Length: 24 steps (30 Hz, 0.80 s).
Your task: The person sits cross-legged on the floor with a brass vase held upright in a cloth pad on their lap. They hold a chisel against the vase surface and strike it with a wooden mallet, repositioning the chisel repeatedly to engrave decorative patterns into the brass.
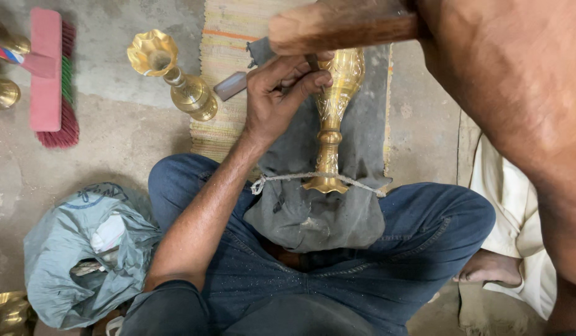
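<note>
where the bare concrete floor [114, 143] shows grey and dusty, a striped woven mat [222, 56] lies across it, and on the mat a dark grey stuffed cushion [313, 214] rests between the person's crossed legs in blue jeans [418, 218]; a brass vase [331, 118] lies on its side along the cushion, its foot toward the person and held down by a light cord [356, 182] drawn across the base; the left hand [278, 93] rests on the vase's body, fingers pinched together around a thin metal chisel [313, 61] set against the brass; the right arm crosses the upper right of the view, and a wooden mallet [341, 28] hangs above the chisel, but the right hand itself is out of sight, so its grip cannot be told; a second brass vase [176, 74] lies on the floor beside the mat; a pink-backed broom [51, 78] lies at the far left; a crumpled grey plastic bag [83, 249] sits by the left knee; a bare foot [490, 267] rests beside pale cloth [518, 230] on the right.
</note>
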### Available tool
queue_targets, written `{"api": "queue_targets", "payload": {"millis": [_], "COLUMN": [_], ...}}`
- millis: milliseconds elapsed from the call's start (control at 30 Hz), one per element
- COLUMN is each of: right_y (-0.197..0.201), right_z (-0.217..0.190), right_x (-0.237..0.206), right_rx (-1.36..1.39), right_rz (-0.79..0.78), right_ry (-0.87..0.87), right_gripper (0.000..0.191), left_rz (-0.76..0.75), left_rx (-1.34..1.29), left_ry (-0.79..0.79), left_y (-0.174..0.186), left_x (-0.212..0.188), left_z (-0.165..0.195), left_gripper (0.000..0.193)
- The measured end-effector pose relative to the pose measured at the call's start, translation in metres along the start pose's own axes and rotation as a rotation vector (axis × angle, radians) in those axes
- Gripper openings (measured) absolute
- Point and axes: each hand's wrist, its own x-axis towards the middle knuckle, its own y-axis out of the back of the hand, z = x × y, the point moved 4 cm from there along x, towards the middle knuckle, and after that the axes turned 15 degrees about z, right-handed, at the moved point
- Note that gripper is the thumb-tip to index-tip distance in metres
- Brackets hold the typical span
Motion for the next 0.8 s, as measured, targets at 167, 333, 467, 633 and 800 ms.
{"api": "queue_targets", "payload": {"millis": [167, 333, 467, 633, 800], "right_y": [-0.008, -0.033, -0.088, -0.142, -0.179], "right_z": [0.002, -0.005, -0.014, -0.003, -0.016], "right_x": [0.001, 0.01, 0.017, -0.02, -0.049], "right_rx": [0.025, 0.074, 0.448, 0.841, 1.601], "right_rz": [-0.018, -0.165, -0.362, -0.398, -0.227], "right_ry": [-0.023, -0.141, -0.347, -0.641, -0.867], "right_gripper": [0.022, 0.044, 0.083, 0.108, 0.119], "left_rz": [0.032, 0.25, 0.387, 0.379, 0.295], "left_rx": [-0.035, -0.082, 0.013, 0.104, 0.147], "left_ry": [-0.043, -0.015, -0.041, 0.02, 0.072], "left_y": [-0.003, 0.013, 0.034, 0.048, 0.048], "left_x": [0.001, -0.008, -0.018, -0.028, -0.026], "left_z": [-0.001, 0.01, 0.023, 0.029, 0.033], "left_gripper": [0.026, 0.013, 0.026, 0.024, 0.025]}}
